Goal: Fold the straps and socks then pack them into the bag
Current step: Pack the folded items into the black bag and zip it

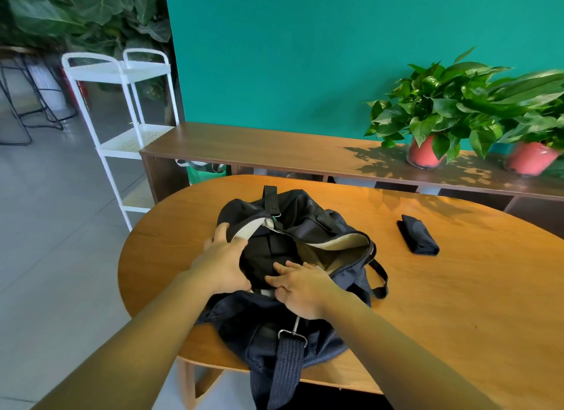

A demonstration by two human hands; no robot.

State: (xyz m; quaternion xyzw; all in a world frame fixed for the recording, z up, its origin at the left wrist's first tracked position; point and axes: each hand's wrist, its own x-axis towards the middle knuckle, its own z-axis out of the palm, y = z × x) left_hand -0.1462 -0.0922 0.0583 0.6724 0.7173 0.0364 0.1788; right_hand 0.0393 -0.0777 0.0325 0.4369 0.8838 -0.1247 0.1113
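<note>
Left hand (224, 257) grips left lip of duffel bag (320, 223), fingers curled over rim, likely to keep mouth spread. Bag lies unzipped on wooden surface (457, 302), pale lining showing. Right hand (300, 287) flat, fingers straight, pressing black bundle (265, 257) down inside bag; probably folded straps being seated low. Right, well apart from bag: folded dark cloth (418, 234), likely socks, not yet packed.

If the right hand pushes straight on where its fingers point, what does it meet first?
The black fabric bundle inside the open dark navy duffel bag; the right hand seems to touch it with its fingertips. Beyond it is the left hand gripping the rim, though depth is unclear.
</note>
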